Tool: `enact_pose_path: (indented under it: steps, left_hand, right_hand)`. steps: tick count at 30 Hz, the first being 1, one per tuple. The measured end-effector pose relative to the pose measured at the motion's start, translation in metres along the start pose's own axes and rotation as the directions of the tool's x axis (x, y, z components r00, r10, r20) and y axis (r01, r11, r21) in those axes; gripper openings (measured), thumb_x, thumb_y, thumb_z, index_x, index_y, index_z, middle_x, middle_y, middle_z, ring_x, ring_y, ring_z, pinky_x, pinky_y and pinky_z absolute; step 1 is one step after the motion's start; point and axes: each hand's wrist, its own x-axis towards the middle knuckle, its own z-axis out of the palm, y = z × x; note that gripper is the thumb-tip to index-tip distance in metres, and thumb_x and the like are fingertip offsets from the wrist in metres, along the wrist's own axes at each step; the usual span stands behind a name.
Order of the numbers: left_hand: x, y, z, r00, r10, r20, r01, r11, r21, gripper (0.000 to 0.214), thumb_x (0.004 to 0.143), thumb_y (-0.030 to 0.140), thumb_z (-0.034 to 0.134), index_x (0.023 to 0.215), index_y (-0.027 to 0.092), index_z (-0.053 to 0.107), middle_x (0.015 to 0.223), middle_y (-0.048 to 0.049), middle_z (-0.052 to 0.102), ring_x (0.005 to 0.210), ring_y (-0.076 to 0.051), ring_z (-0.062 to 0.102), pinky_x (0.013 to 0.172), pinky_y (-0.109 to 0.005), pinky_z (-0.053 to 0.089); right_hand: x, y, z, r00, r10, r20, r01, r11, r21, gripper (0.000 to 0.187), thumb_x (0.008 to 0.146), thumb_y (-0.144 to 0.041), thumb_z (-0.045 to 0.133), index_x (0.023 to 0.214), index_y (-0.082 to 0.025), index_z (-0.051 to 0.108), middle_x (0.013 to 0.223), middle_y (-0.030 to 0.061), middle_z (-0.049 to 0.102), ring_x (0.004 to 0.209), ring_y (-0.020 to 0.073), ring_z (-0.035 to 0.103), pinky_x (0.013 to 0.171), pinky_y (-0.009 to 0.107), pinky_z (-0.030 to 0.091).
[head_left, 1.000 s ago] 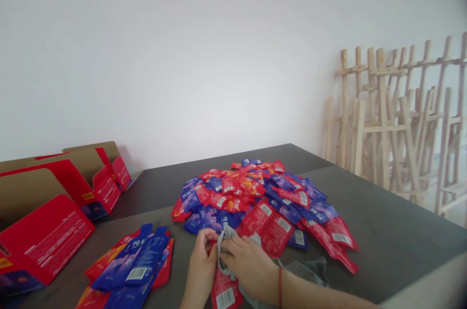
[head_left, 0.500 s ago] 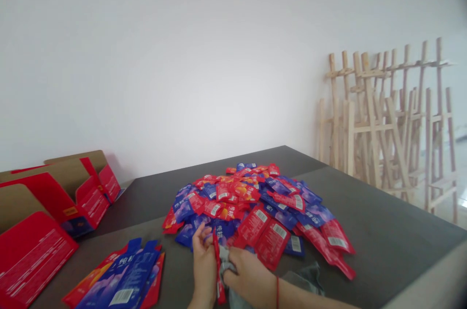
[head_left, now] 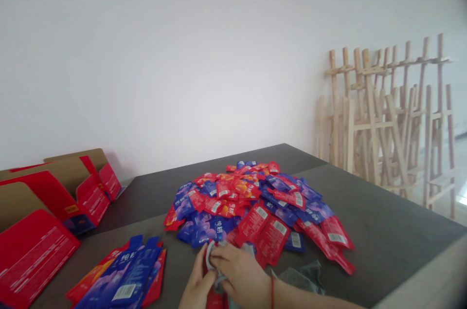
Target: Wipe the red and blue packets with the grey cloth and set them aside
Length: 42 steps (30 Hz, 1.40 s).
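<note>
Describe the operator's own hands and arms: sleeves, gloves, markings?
Both hands are bare, with no gloves. The right hand has a thin red cord or band around the wrist, and no sleeve shows on the visible right forearm. The left hand shows no band; its forearm is out of frame. No cables or markings can be made out.

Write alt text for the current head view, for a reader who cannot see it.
A person's left hand holds a red packet while the right hand holds a grey cloth against it, over a dark table. Beyond lies a large heap of red and blue packets; a smaller pile and red cartons are at left, wooden easels at right.
</note>
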Motion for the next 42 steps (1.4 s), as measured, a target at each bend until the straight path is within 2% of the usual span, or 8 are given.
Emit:
enact_pose_path:
  steps: [4, 10, 14, 19, 27, 32, 36, 42]
  left_hand:
    - [-0.003, 0.002, 0.012, 0.965, -0.256, 0.048, 0.258, 0.913, -0.315, 0.031, 0.057, 0.019, 0.072, 0.088, 0.018, 0.075, 0.102, -0.0086, 0.079, 0.114, -0.034, 0.068, 0.101, -0.043, 0.053]
    - [-0.007, 0.01, 0.021, 0.955, -0.29, 0.059, 0.285, 0.85, -0.443, 0.03, 0.062, 0.019, 0.077, 0.092, 0.018, 0.076, 0.096, -0.0082, 0.081, 0.1, -0.032, 0.074, 0.09, -0.041, 0.059]
    - [-0.008, 0.01, 0.021, 0.969, -0.227, 0.098, 0.246, 0.868, -0.432, 0.034, 0.057, 0.024, 0.083, 0.09, 0.018, 0.076, 0.095, -0.008, 0.081, 0.099, -0.032, 0.074, 0.089, -0.04, 0.059]
    - [-0.009, 0.011, 0.02, 0.974, -0.22, 0.06, 0.226, 0.887, -0.403, 0.038, 0.056, 0.028, 0.086, 0.092, 0.021, 0.076, 0.093, -0.0058, 0.081, 0.099, -0.03, 0.075, 0.085, -0.039, 0.06]
    - [-0.009, 0.012, 0.028, 0.972, -0.207, 0.11, 0.234, 0.879, -0.415, 0.038, 0.055, 0.028, 0.088, 0.09, 0.018, 0.077, 0.093, -0.0068, 0.081, 0.095, -0.03, 0.076, 0.081, -0.036, 0.061]
    - [-0.007, 0.015, 0.025, 0.965, -0.261, 0.019, 0.249, 0.897, -0.365, 0.031, 0.065, 0.02, 0.079, 0.095, 0.018, 0.074, 0.091, -0.0063, 0.081, 0.092, -0.027, 0.076, 0.081, -0.034, 0.061]
    - [-0.005, 0.013, 0.024, 0.957, -0.289, 0.01, 0.265, 0.863, -0.431, 0.028, 0.071, 0.015, 0.073, 0.099, 0.018, 0.071, 0.094, -0.0078, 0.081, 0.092, -0.028, 0.077, 0.082, -0.037, 0.062]
    - [-0.003, 0.012, 0.022, 0.963, -0.268, 0.014, 0.243, 0.848, -0.471, 0.025, 0.071, 0.016, 0.074, 0.095, 0.018, 0.068, 0.094, -0.0081, 0.08, 0.086, -0.027, 0.077, 0.075, -0.035, 0.063]
  right_hand:
    - [0.0, 0.0, -0.007, 0.983, -0.138, 0.123, 0.155, 0.977, -0.144, 0.046, 0.092, -0.025, 0.055, 0.137, -0.017, 0.051, 0.142, 0.0069, 0.057, 0.118, 0.0258, 0.054, 0.102, 0.037, 0.045]
    - [0.009, 0.004, -0.018, 0.995, 0.035, 0.091, -0.005, 0.952, -0.307, 0.04, 0.09, -0.017, 0.054, 0.129, -0.01, 0.056, 0.135, 0.0136, 0.06, 0.113, 0.0255, 0.056, 0.097, 0.038, 0.047]
    - [0.002, -0.001, -0.022, 0.964, -0.216, 0.153, 0.253, 0.924, -0.288, 0.037, 0.097, -0.024, 0.052, 0.132, -0.013, 0.053, 0.135, 0.0093, 0.061, 0.115, 0.0229, 0.055, 0.099, 0.038, 0.045]
    - [-0.021, 0.001, -0.034, 0.855, -0.453, 0.252, 0.51, 0.823, -0.252, 0.028, 0.107, -0.028, 0.038, 0.125, -0.022, 0.059, 0.135, -0.0028, 0.063, 0.112, 0.0178, 0.054, 0.088, 0.034, 0.045]
    - [-0.013, -0.002, -0.041, 0.95, -0.234, 0.205, 0.289, 0.908, -0.302, 0.029, 0.1, -0.024, 0.051, 0.128, -0.016, 0.057, 0.132, 0.0063, 0.063, 0.115, 0.0211, 0.053, 0.092, 0.035, 0.044]
    - [-0.011, -0.018, -0.037, 0.857, -0.44, 0.27, 0.51, 0.802, -0.311, 0.02, 0.104, -0.026, 0.045, 0.111, -0.021, 0.063, 0.124, -0.0033, 0.069, 0.104, 0.0169, 0.056, 0.084, 0.033, 0.045]
    - [-0.026, -0.008, -0.047, 0.798, -0.514, 0.316, 0.594, 0.757, -0.27, 0.021, 0.106, -0.029, 0.043, 0.108, -0.027, 0.064, 0.13, -0.0075, 0.066, 0.111, 0.0136, 0.055, 0.085, 0.031, 0.043]
    - [-0.036, 0.018, -0.048, 0.897, -0.365, 0.251, 0.414, 0.893, -0.179, 0.017, 0.098, -0.026, 0.053, 0.109, -0.027, 0.065, 0.141, -0.0013, 0.057, 0.117, 0.0188, 0.054, 0.092, 0.033, 0.039]
